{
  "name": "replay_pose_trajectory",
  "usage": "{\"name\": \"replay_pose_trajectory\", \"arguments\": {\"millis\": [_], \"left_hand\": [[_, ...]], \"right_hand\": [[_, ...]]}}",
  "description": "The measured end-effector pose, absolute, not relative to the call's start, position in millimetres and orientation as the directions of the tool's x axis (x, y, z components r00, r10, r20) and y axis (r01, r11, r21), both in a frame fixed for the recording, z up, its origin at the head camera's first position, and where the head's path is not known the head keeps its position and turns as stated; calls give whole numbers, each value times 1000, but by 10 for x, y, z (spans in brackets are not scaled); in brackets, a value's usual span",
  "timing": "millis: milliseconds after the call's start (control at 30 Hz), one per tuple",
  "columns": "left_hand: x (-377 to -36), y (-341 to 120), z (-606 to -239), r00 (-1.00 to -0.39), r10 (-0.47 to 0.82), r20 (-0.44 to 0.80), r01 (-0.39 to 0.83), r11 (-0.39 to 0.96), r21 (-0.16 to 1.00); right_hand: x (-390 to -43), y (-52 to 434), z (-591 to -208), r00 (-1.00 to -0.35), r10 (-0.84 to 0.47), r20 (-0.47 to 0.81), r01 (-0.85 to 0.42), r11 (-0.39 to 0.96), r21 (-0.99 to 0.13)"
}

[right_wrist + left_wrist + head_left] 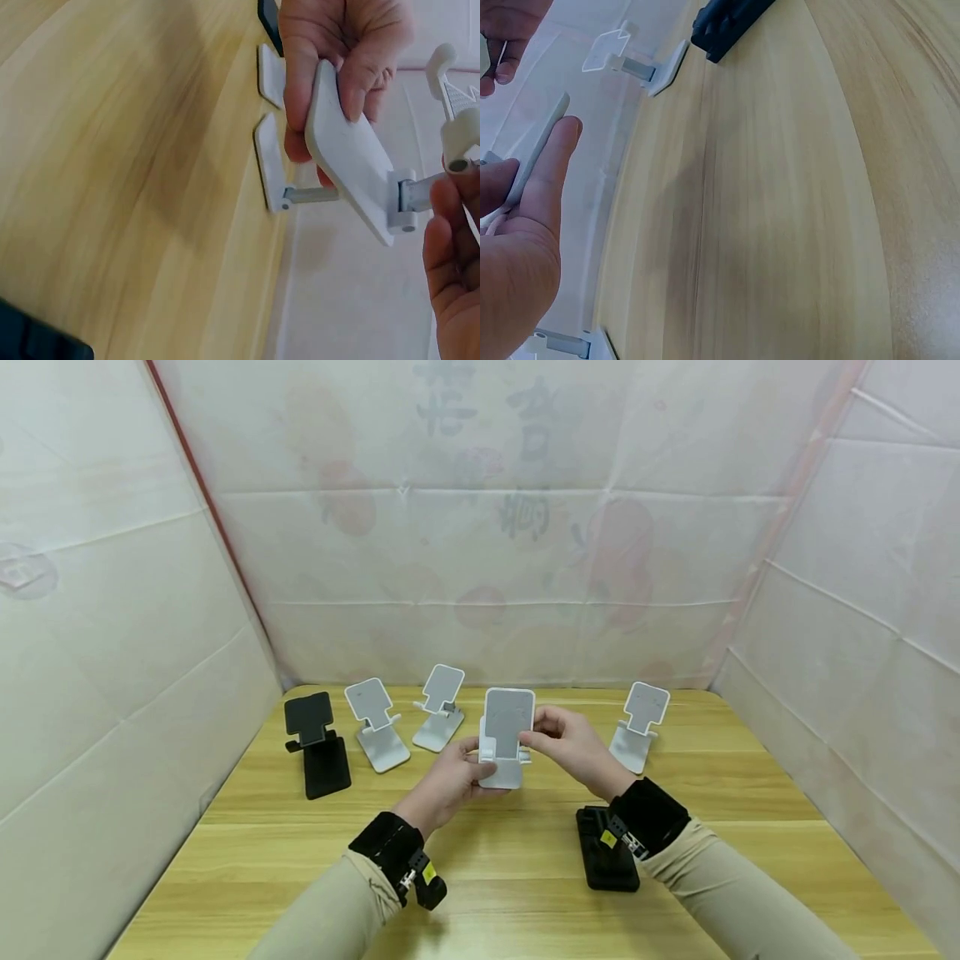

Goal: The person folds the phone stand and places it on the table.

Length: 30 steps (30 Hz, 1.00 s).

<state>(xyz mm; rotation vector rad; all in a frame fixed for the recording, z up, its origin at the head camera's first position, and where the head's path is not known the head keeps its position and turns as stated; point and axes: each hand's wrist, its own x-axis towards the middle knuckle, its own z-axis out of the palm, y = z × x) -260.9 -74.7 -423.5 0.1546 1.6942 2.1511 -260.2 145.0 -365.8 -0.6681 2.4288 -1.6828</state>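
The white phone stand was held in the air above the middle of the worktop, between both hands and just beyond them. The left hand gripped its base from the lower left, fingers curled round it; the right hand pinched the right edge of its back plate. The plate's long axis stood upright, its grey face turned toward the person, and both hands were equally close.
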Motion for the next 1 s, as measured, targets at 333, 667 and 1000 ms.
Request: {"name": "replay_pose_trajectory", "arguments": {"millis": [333, 667, 1000], "left_hand": [[-2569, -758, -4244, -918, 370, -145, -218, -165, 962], [-2545, -772, -4209, -915, 375, -148, -221, -158, 962], [-2531, -753, -4184, -914, 370, -165, -233, -146, 962]], "right_hand": [[-2596, 1450, -3645, -852, -431, 296, -495, 482, -723], [-2590, 1466, -3648, -844, -446, 297, -513, 510, -690], [-2610, 1505, -3677, -834, -452, 317, -534, 518, -668]]}}
